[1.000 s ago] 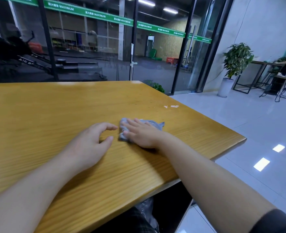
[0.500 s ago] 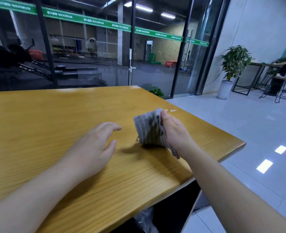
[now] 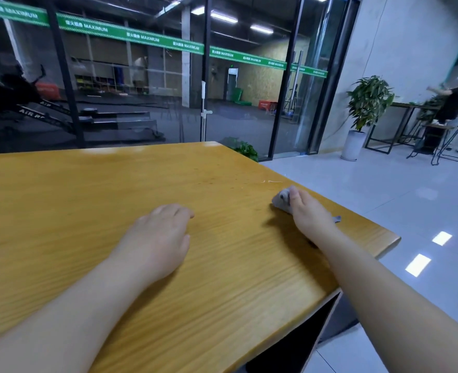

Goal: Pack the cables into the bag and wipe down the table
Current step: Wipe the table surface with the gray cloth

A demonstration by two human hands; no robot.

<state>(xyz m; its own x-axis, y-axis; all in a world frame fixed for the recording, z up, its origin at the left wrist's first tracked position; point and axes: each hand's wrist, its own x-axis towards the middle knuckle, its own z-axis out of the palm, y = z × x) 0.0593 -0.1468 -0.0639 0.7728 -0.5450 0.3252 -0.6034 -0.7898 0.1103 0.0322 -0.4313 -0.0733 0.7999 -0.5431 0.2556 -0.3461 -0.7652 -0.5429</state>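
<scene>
My right hand has carried the grey cloth out toward the table's right edge; 0.5 s ago it was lifted and hanging open near the middle, and 1 s ago it lay flat under my palm close to the left hand. Now it is bunched and back down on the wooden table, just short of the pale smear near that edge, so I judge the wipe is moving to the one visibly marked patch. My right fingers are curled around the wad, gripping it, with a small corner poking out behind my wrist. My left hand has barely moved: it rests palm-down on the wood, fingers loosely bent, holding nothing, well apart from the cloth. The wad's long axis runs from the free corner by my wrist to the rounded nose, which points away from me and a little left. I see no cables or bag on the tabletop, so packing looks done.
</scene>
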